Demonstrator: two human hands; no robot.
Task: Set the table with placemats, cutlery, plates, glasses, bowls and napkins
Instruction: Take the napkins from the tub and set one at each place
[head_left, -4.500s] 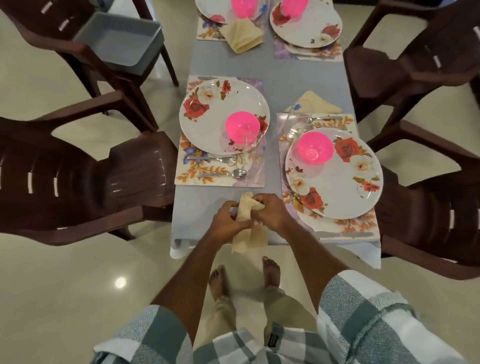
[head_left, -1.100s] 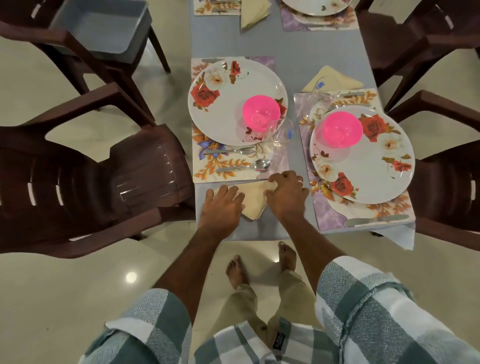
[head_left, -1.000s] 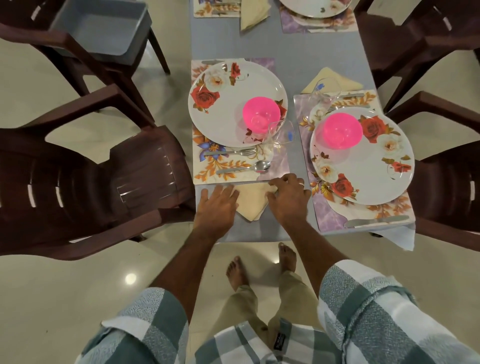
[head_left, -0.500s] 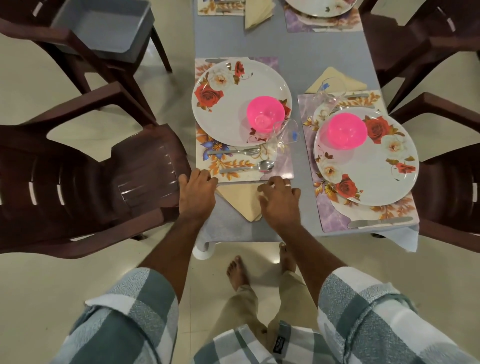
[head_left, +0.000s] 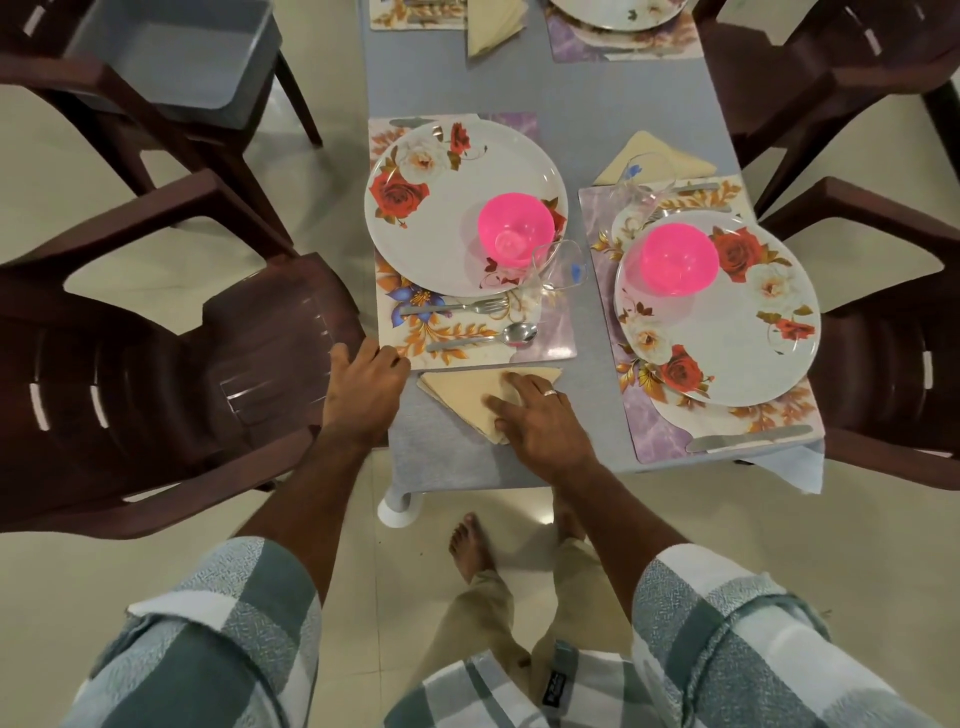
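My right hand (head_left: 537, 415) lies flat on the folded napkin (head_left: 462, 395), fingers straight and pressing it to the table (head_left: 457, 462). My left hand (head_left: 363, 392) curls loosely at the table's left edge, beside the chair (head_left: 208, 364); I cannot tell whether it grips anything. The napkin sits just below the placemat (head_left: 550, 332), where a spoon (head_left: 485, 338) and fork (head_left: 457, 307) lie before the plate (head_left: 457, 182) with its pink bowl (head_left: 514, 228).

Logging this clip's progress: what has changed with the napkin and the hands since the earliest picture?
The napkin, then held up in both hands, now lies folded on the table below the near left placemat. The right hand rests flat on it; the left hand has let go and moved to the table edge. Plates and bowls are unchanged.
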